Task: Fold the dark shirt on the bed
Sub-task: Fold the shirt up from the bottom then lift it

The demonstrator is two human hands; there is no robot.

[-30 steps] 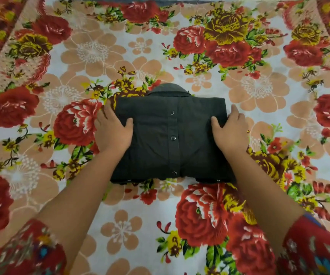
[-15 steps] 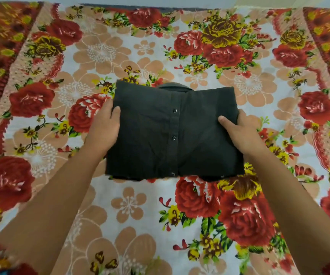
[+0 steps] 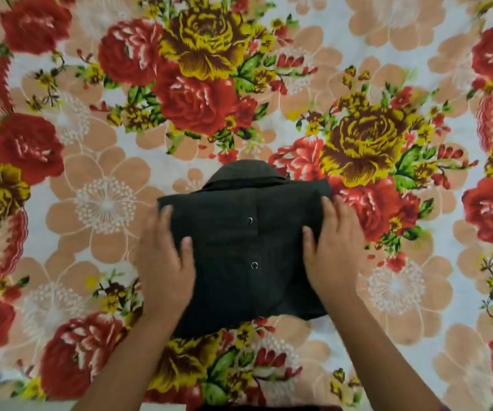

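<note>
Lifted by its sides a moment ago, the folded dark shirt (image 3: 248, 247) now lies lower centre on the floral bed (image 3: 106, 203), left hand (image 3: 165, 268) and right hand (image 3: 334, 256) pressing its edges with released, straight fingers, so folding looks finished.

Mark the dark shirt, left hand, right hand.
dark shirt (image 3: 221, 256): head view, front panel left of the snaps.
left hand (image 3: 165, 262): head view, back of the hand.
right hand (image 3: 335, 256): head view, back of the hand.
</note>
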